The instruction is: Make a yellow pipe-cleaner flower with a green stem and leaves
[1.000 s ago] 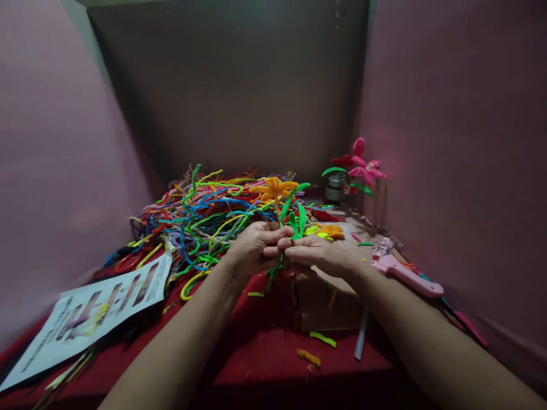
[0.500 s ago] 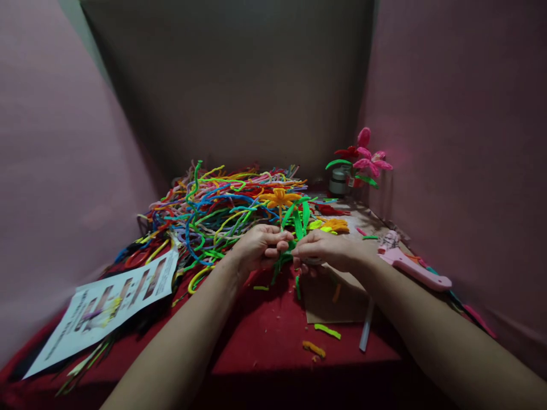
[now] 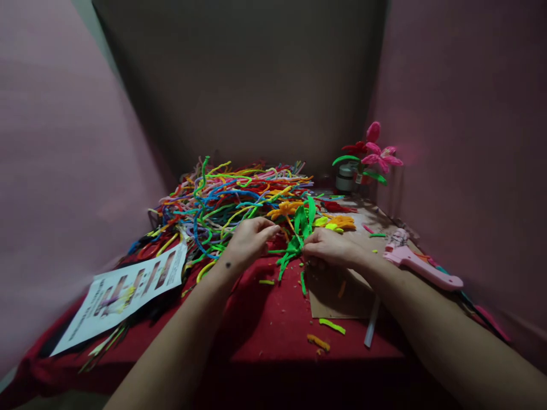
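Between my hands is a fuzzy pipe-cleaner flower with an orange bloom [image 3: 285, 209] and several green leaves [image 3: 304, 221] along a thin stem. My right hand [image 3: 328, 248] is closed, its fingertips pinching the green lower part of the flower. On the left side, my left hand [image 3: 250, 242] has thumb and forefinger drawn together just beside the stem; whatever is between them is too small to make out. Below the hands, green strands [image 3: 285, 265] hang from the flower over the red cloth [image 3: 273, 330].
Behind lies a big heap of coloured pipe cleaners [image 3: 231, 199]. A printed sheet [image 3: 123, 293] rests at left. To the right are a pink glue gun [image 3: 423, 270], cardboard [image 3: 337, 304], a glue stick [image 3: 372, 324], orange and yellow petals [image 3: 339, 222] and a pink flower [image 3: 383, 156]. Scraps [image 3: 318, 341] lie in front.
My left hand has drawn back slightly left from the stem. The orange bloom now tilts left and hangs lower, its leaves turned. The whole view has shifted slightly.
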A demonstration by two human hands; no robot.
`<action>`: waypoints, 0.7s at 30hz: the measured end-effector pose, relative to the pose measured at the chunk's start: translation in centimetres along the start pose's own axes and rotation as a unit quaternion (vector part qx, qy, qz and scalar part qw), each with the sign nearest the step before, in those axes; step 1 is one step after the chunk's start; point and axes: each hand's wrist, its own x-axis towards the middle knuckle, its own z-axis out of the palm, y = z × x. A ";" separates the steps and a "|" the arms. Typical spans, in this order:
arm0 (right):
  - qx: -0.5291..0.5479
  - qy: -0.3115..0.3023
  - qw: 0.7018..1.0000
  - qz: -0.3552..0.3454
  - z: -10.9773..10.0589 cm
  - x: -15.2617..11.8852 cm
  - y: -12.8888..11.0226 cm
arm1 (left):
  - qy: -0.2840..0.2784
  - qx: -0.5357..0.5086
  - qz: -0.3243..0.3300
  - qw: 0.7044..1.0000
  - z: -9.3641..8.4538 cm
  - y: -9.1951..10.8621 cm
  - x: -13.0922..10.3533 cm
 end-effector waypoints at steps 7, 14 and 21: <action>-0.015 0.004 1.000 -0.011 -0.2 -0.4 -0.1 | 0.023 0.450 0.014 0.893 -6.0 -3.0 -6.9; 0.019 -0.010 1.000 -0.013 0.1 -0.1 0.4 | -0.028 0.507 0.027 0.861 -5.5 -7.0 -6.2; 0.078 -0.019 0.997 -0.021 0.1 0.2 1.3 | -0.058 0.561 0.038 0.825 -7.0 -5.2 -7.3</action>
